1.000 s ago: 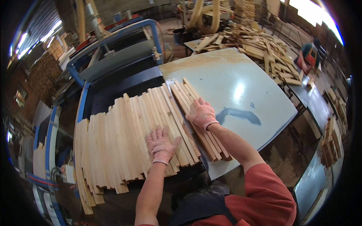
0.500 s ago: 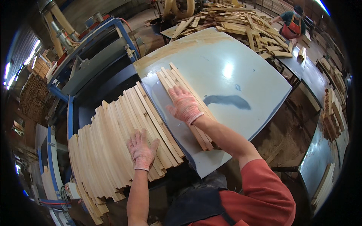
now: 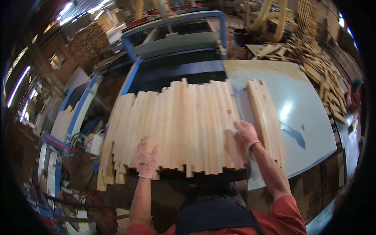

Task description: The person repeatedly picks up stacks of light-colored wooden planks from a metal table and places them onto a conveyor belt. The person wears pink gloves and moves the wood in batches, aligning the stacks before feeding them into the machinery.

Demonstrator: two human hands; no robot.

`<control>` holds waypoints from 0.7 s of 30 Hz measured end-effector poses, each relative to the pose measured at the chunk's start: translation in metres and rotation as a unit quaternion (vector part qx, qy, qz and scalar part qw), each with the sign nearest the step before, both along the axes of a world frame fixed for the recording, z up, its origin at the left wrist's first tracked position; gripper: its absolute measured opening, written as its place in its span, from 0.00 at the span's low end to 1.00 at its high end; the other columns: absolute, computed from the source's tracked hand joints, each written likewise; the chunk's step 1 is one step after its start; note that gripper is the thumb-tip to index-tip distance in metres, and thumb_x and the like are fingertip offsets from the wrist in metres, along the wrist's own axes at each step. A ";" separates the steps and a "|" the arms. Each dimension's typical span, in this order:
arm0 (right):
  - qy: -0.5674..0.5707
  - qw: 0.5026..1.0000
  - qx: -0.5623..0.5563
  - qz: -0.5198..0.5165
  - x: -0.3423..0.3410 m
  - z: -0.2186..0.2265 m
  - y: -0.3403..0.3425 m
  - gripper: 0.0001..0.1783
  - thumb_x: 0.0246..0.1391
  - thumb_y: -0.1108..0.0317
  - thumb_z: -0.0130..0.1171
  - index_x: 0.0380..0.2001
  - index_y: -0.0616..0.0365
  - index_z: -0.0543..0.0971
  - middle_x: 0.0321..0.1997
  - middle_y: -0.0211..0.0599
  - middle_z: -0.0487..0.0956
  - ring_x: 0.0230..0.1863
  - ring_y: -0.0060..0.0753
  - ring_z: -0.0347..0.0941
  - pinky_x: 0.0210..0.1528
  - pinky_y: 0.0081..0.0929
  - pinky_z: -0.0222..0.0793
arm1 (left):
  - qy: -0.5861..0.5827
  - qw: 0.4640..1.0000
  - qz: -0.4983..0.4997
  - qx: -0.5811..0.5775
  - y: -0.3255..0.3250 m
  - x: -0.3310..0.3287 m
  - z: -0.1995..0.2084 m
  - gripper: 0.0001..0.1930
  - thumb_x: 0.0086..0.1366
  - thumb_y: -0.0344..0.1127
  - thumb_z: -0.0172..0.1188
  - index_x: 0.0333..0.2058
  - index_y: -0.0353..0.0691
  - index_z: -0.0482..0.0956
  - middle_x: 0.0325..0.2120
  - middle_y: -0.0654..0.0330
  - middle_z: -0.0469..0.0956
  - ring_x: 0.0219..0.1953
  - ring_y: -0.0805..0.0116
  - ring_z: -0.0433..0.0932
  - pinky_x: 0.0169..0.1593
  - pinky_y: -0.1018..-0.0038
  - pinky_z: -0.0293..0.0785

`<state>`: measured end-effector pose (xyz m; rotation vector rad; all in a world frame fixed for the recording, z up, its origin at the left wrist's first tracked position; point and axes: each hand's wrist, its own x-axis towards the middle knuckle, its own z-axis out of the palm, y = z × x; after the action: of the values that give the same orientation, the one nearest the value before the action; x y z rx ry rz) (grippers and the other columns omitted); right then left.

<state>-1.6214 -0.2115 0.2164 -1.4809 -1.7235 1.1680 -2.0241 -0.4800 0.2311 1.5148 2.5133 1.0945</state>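
A wide row of pale wooden slats (image 3: 176, 125) lies side by side on a dark machine bed, its near ends uneven. My left hand (image 3: 148, 156), in a pinkish work glove, rests flat over the near left part of the row with its fingers stretched out. At the row's right edge is my gloved right hand (image 3: 247, 134), its fingers extended and slightly blurred. Whether it touches the outermost slat I cannot tell. Just beyond it, a narrow group of slats (image 3: 266, 117) lies on the pale, shiny tabletop (image 3: 313, 137).
Behind the row stands a blue-framed machine (image 3: 176, 37) across the dark bed. A heap of loose wood pieces (image 3: 319, 74) sits at the back right, near another person (image 3: 354, 96) at the far right edge. On the left is a second blue-edged conveyor (image 3: 80, 103) carrying slats.
The view has swung to the left. My right hand has left the narrow group of slats for the wide row's right edge. My left hand has shifted toward the row's left part.
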 end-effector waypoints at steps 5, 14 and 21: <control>0.100 0.994 -0.049 -0.012 -0.005 -0.015 -0.003 0.22 0.74 0.52 0.60 0.43 0.63 0.87 0.37 0.25 0.82 0.41 0.24 0.72 0.48 0.34 0.73 | 0.066 0.982 0.162 -0.077 -0.076 -0.119 0.018 0.43 0.68 0.51 0.69 0.74 0.35 0.64 0.75 0.39 0.63 0.78 0.39 0.57 0.80 0.49 0.54; 0.112 0.987 -0.072 -0.091 0.002 -0.031 0.006 0.29 0.72 0.47 0.63 0.61 0.62 0.85 0.54 0.36 0.87 0.54 0.29 0.81 0.60 0.32 0.75 | 0.164 0.871 0.389 -0.252 -0.172 -0.292 0.060 0.52 0.67 0.62 0.63 0.78 0.33 0.55 0.78 0.40 0.59 0.79 0.40 0.56 0.81 0.47 0.49; 0.065 0.991 -0.067 -0.098 -0.018 0.000 -0.012 0.35 0.73 0.42 0.61 0.65 0.64 0.82 0.62 0.41 0.85 0.65 0.35 0.78 0.70 0.32 0.69 | 0.178 0.876 0.345 -0.286 -0.193 -0.308 0.071 0.48 0.65 0.56 0.68 0.74 0.31 0.63 0.74 0.40 0.65 0.79 0.42 0.58 0.81 0.52 0.51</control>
<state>-1.6390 -0.2236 0.2160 -1.5754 -1.4028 1.2653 -2.3322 -0.6731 0.3025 0.7096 3.3086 -0.0254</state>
